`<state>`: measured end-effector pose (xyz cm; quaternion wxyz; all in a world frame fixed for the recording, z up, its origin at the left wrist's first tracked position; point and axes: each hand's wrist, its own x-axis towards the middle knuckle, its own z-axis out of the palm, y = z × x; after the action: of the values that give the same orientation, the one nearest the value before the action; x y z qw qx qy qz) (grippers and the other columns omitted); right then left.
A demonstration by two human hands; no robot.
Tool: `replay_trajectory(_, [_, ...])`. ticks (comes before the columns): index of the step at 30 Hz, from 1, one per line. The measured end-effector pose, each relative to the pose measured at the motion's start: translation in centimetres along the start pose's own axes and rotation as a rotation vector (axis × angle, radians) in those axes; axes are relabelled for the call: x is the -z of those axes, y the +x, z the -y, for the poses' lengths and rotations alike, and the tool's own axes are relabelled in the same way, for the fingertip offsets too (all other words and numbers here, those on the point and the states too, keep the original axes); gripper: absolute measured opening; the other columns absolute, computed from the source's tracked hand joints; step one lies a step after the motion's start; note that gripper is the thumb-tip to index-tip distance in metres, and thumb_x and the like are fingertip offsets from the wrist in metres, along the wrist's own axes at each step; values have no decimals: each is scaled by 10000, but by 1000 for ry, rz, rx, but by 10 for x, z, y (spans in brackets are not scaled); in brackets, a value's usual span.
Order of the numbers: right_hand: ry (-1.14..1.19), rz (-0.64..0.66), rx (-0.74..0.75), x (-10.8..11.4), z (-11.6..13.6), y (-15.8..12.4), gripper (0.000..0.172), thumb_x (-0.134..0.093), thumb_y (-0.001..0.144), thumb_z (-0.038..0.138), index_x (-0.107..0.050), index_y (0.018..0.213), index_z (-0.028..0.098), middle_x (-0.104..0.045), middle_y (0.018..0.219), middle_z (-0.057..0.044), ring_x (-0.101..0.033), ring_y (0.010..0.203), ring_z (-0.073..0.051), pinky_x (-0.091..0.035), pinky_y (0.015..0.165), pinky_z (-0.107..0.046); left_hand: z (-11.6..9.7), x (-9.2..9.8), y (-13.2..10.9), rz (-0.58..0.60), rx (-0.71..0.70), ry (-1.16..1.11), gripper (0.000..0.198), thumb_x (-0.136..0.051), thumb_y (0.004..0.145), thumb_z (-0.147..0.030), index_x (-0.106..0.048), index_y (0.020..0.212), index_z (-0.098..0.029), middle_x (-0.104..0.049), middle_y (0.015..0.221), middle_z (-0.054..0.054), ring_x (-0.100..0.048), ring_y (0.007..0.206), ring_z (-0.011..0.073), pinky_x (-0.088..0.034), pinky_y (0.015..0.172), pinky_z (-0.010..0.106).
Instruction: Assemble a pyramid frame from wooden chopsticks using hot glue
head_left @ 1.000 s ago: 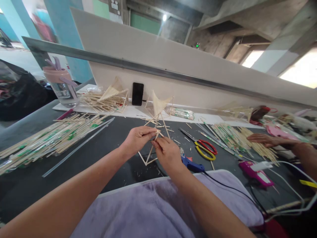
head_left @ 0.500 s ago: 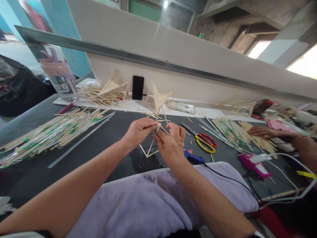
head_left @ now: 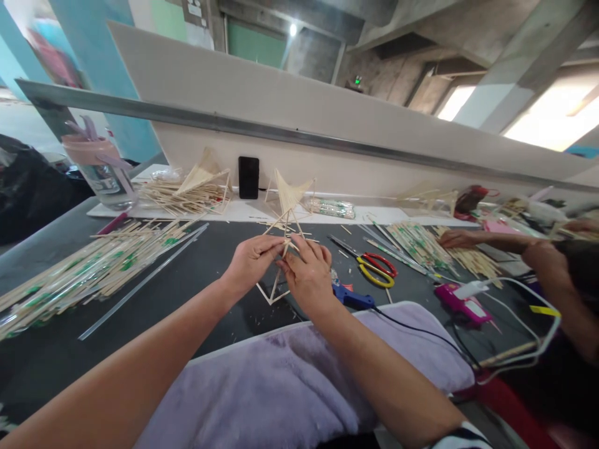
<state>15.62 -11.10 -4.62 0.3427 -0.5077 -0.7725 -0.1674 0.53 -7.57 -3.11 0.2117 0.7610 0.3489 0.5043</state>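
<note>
Between my hands stands a small frame of thin wooden sticks, its lower corner resting on the dark table. My left hand pinches the frame near its upper joint. From the other side my right hand closes its fingers on the same joint and partly hides it. A blue glue gun lies just right of my right hand. Beyond it are scissors with red and yellow handles. Behind the frame, a finished-looking stick model with a curved surface stands on the white ledge.
Bagged wooden sticks and a clear glue stick lie at left, near a water bottle. A black phone leans on the partition. At right, a co-worker's hand touches loose sticks behind a magenta power strip. A purple cloth covers the front.
The whole view has shifted slightly, so things appear further left and lower. My hands keep hold of the stick frame in nearly the same pose. More of the co-worker's arm shows.
</note>
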Motion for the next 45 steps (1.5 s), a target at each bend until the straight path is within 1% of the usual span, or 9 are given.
replay_trajectory(8, [29, -5, 6, 0, -1, 0, 231, -501, 883, 327, -623, 1063, 251, -568, 1253, -52, -452, 1108, -222, -261, 939, -403, -5, -2, -1, 4, 41, -27, 232, -518, 852, -273, -704, 971, -203, -706, 997, 58, -646, 923, 175, -502, 860, 306])
replay_trajectory(13, [33, -2, -5, 1, 0, 1, 236, -486, 891, 341, -615, 1074, 266, -598, 1205, -30, -466, 1051, -219, -255, 908, -406, -1, -2, -1, -1, 13, -30, 234, -515, 854, -281, -700, 981, -213, -707, 977, 50, -644, 907, 168, -505, 849, 303])
replay_trajectory(19, [19, 9, -21, 4, 1, 1, 227, -493, 886, 359, -625, 1046, 269, -625, 1132, -37, -456, 992, -225, -246, 869, -410, 4, -3, 0, -11, 5, -35, 213, -538, 840, -279, -706, 955, -213, -710, 957, 50, -647, 889, 164, -510, 833, 298])
replay_trajectory(30, [-13, 28, -40, 5, 3, 1, 228, -483, 889, 366, -625, 1038, 267, -614, 1118, -48, -458, 981, -223, -250, 843, -405, -3, -5, -1, -27, 25, -36, 235, -514, 850, -289, -706, 958, -208, -703, 970, 61, -638, 920, 177, -506, 853, 316])
replay_trajectory(34, [-12, 20, -36, 5, 3, 1, 228, -490, 885, 366, -621, 1044, 269, -615, 1118, -46, -460, 978, -222, -246, 849, -409, -2, -5, -1, -25, 24, -29, 231, -513, 851, -280, -706, 955, -208, -703, 967, 63, -639, 913, 176, -508, 851, 319])
replay_trajectory(40, [-6, 15, -27, 4, 2, 1, 228, -485, 888, 363, -618, 1047, 268, -617, 1122, -41, -460, 972, -225, -251, 838, -409, 0, -4, 0, -29, 12, -16, 208, -528, 844, -248, -708, 939, -205, -704, 953, 56, -640, 904, 164, -503, 842, 292])
replay_trajectory(45, [-1, 17, -29, 3, 3, 1, 242, -480, 890, 362, -610, 1073, 272, -612, 1135, -44, -458, 983, -227, -252, 846, -410, 1, -4, 0, -33, 26, -43, 203, -537, 839, -262, -710, 929, -205, -705, 943, 52, -642, 897, 169, -504, 834, 294])
